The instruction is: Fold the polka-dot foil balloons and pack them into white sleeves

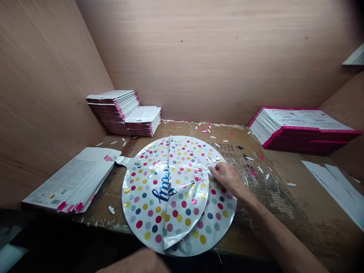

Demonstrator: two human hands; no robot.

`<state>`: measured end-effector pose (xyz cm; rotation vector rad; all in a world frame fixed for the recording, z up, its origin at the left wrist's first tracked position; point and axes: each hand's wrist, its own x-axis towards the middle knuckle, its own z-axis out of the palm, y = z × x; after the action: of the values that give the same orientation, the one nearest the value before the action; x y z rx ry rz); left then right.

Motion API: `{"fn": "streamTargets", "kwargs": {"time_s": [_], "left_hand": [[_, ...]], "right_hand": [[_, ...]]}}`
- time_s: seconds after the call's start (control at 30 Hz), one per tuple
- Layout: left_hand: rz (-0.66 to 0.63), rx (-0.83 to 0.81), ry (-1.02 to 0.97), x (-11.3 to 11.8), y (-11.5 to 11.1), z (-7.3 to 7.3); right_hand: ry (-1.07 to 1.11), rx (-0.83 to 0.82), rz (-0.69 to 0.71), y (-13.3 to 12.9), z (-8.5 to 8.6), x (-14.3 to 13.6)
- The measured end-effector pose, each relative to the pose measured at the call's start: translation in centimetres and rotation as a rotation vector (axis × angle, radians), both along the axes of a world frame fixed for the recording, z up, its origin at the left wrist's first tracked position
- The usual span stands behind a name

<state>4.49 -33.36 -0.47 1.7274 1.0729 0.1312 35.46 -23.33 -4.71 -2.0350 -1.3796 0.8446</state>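
Note:
A flat, round foil balloon [148,189] with coloured polka dots and blue lettering lies on the cardboard work surface. Its right part is folded over toward the left, with a crease running through the lettering. More dotted foil of the same pattern shows beneath the fold at the lower right; I cannot tell whether it is a second balloon. The balloon's neck points left. My right hand [226,176] has its fingers closed on the foil at the upper right edge of the fold. My left hand [136,261] is blurred at the bottom edge, near the balloon's front, its fingers hidden.
Stacks of white and pink printed card sleeves stand at the back left [113,110] and back right [307,129]. Another stack of sleeves [76,178] lies at the left. White paper sheets [332,185] rest at the right. Paper scraps litter the cardboard [256,212]; wooden walls enclose the bench.

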Motion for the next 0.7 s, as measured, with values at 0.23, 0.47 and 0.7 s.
{"fn": "streamTargets", "kwargs": {"time_s": [0.23,0.47,0.7], "left_hand": [[0.411,0.716,0.086,4.0,2.1,-3.8],[0.387,0.214,0.488,3.6,-0.4,-3.9],[0.445,-0.297,0.038,4.7,-1.7,-4.0]], "right_hand": [[-0.623,0.484,0.297,-1.6,0.2,-0.5],[-0.721,0.417,0.625,-1.6,-4.4,-0.9],[-0.714,0.343,0.57,-1.6,-2.7,-1.8]]}}
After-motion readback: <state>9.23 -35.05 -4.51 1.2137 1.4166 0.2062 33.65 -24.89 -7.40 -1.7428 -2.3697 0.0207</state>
